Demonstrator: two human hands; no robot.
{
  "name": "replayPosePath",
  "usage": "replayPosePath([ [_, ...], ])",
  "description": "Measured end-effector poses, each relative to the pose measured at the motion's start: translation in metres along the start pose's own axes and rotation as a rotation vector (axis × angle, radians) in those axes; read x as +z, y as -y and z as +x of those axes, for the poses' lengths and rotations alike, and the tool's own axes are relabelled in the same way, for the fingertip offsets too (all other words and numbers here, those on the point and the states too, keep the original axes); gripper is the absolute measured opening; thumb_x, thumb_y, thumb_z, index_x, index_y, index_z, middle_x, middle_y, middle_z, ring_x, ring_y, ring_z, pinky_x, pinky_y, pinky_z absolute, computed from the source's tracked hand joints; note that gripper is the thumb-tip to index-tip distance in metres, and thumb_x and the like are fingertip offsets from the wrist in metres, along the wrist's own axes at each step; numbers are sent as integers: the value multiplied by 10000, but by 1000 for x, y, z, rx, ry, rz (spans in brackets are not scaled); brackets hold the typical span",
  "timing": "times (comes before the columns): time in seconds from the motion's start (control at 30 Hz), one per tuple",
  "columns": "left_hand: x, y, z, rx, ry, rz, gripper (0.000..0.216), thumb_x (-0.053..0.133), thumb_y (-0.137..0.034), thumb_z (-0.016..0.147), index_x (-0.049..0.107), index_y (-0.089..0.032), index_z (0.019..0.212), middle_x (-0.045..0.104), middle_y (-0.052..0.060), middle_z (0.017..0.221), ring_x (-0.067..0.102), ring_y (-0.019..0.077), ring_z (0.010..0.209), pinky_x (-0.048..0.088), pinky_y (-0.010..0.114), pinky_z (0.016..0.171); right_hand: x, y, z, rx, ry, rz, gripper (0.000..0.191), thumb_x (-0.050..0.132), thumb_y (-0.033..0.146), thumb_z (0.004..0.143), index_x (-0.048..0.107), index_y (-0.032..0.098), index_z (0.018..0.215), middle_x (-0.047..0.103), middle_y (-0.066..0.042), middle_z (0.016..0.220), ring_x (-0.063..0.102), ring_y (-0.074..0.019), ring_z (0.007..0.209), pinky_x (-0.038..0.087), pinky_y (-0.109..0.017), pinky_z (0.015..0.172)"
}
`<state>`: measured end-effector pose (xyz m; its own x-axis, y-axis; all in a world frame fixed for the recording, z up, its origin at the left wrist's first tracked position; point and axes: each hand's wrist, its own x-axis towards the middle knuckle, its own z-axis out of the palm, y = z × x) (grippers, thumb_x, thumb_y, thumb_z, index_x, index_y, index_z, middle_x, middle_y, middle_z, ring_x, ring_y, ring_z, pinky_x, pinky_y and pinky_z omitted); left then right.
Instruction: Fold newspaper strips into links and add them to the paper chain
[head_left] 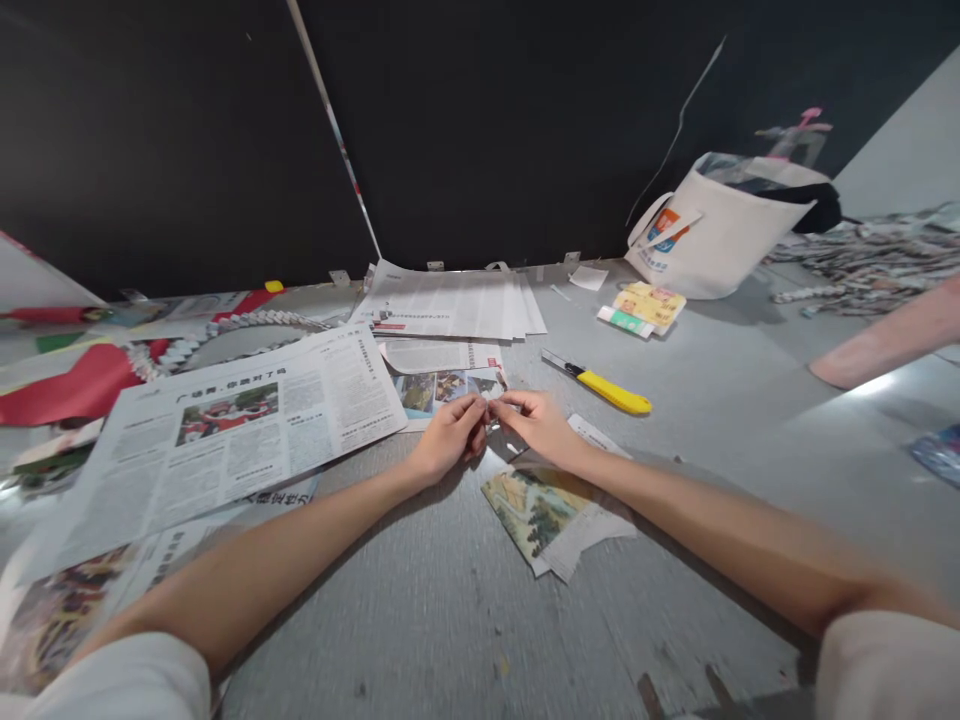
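My left hand (451,437) and my right hand (541,428) meet over the middle of the grey table (420,610). Each has its thumb and fingers pinched together on a small piece of paper (493,426), mostly hidden by the fingertips. Just below my right hand lie cut newspaper pieces (534,512), the top one printed with a landscape picture. A yellow utility knife (613,391) rests beyond the right hand, its blade pointing left. Behind the left hand is a newspaper clipping with colour photos (420,391).
Large newspaper sheets (247,425) cover the left side, beside a folded-paper chain (176,352) and red paper (75,385). Newspapers are stacked (450,300) at the back. A white bag (720,235), a yellow packet (651,303) and a paper-strip pile (877,265) stand right. Another person's limb (892,335) intrudes.
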<state>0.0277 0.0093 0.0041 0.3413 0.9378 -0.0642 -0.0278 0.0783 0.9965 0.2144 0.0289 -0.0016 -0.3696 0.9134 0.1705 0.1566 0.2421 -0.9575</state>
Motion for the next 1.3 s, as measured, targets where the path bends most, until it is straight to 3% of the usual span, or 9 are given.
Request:
replayPosePath([
  [0.1, 0, 1, 1, 5, -14, 6, 394, 557, -555, 1021, 507, -217, 824, 491, -61, 479, 409, 93, 393, 303, 209, 403, 1, -4, 3, -37, -55, 47, 389, 732, 586, 927, 716, 200, 967, 698, -25, 857, 602, -162, 761, 454, -288, 696],
  [0.3, 0, 2, 1, 12, 9, -5, 428, 568, -598, 1012, 520, -211, 834, 506, -56, 488, 424, 93, 404, 308, 206, 411, -1, -6, 3, -17, -19, 40, 401, 725, 580, 930, 731, 199, 1054, 616, 22, 703, 531, -143, 634, 438, -286, 629],
  [0.6, -2, 7, 3, 21, 44, 34, 410, 553, -581, 1034, 527, -211, 860, 496, -66, 488, 411, 93, 406, 313, 214, 426, -2, -5, 3, -12, -26, 54, 362, 713, 536, 937, 725, 183, 1018, 765, -62, 864, 690, -193, 790, 534, -336, 774],
  [0.8, -2, 5, 0, 6, 80, 67, 390, 625, -575, 1000, 514, -218, 889, 508, -70, 513, 422, 89, 426, 322, 213, 452, -4, -5, 3, 7, -51, 46, 420, 708, 598, 924, 702, 181, 981, 737, -51, 827, 651, -179, 729, 510, -315, 700],
  [1.3, 1, 2, -2, 49, 50, 103, 402, 506, -564, 1054, 565, -208, 876, 518, -50, 494, 424, 99, 422, 337, 218, 470, -1, 4, -1, 18, -27, 103, 471, 689, 673, 920, 613, 212, 981, 665, 3, 731, 558, -144, 600, 444, -288, 583],
])
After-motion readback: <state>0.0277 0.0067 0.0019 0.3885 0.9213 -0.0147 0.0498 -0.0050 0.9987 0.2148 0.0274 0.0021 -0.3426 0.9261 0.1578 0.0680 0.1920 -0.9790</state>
